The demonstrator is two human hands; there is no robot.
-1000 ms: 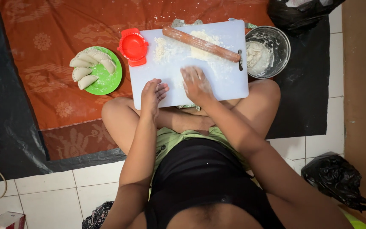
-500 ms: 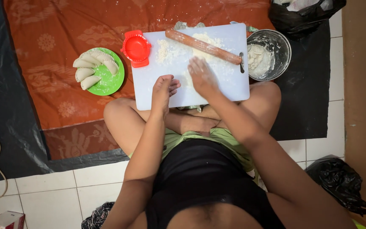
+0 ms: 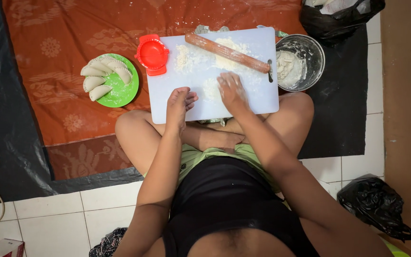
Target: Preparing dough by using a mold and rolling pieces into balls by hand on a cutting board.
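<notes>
The right hand [image 3: 232,90] lies flat with spread fingers on a floury patch of the white cutting board [image 3: 258,97], its grip wide and holding nothing. The left hand [image 3: 178,103] rests at the board's near edge with fingers loosely curled; I cannot tell if it holds something. A wooden rolling pin [image 3: 227,52] lies across the board's far part, a red dumpling press [image 3: 152,54] touches its left corner, and folded dumplings sit on a green plate [image 3: 124,93].
</notes>
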